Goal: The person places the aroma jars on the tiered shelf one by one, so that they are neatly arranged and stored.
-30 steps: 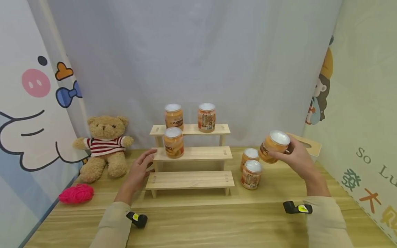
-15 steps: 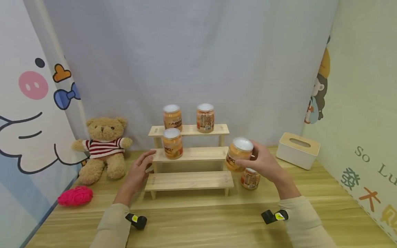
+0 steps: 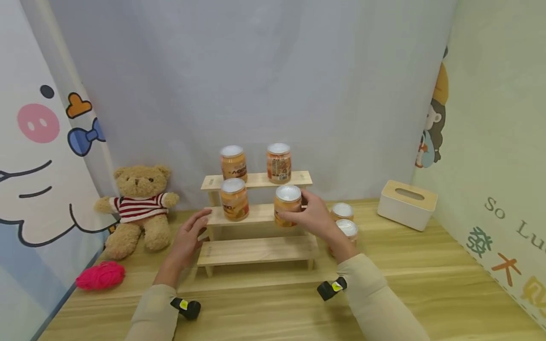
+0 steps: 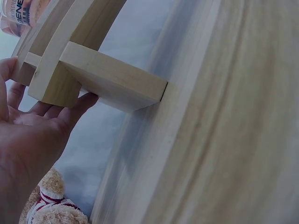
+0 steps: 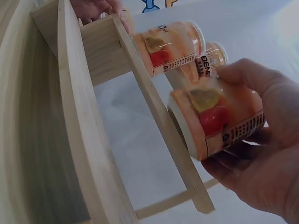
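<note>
Right grip (image 3: 314, 215) holds jar (image 3: 287, 202) | second jar (image 3: 234, 201) near | third jar (image 3: 279, 164) behind

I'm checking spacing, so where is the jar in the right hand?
In the head view, the right hand holds the jar at the right part of the middle shelf, with another jar to its left.

Silver-lidded orange can (image 3: 287, 205), lid up, at the middle shelf (image 3: 261, 214) of a pale three-tier wooden rack (image 3: 256, 250)

Striped-shirted teddy bear (image 3: 138, 208) near pink yarn (image 3: 101, 276); tissue box (image 3: 407, 204) at right
</note>
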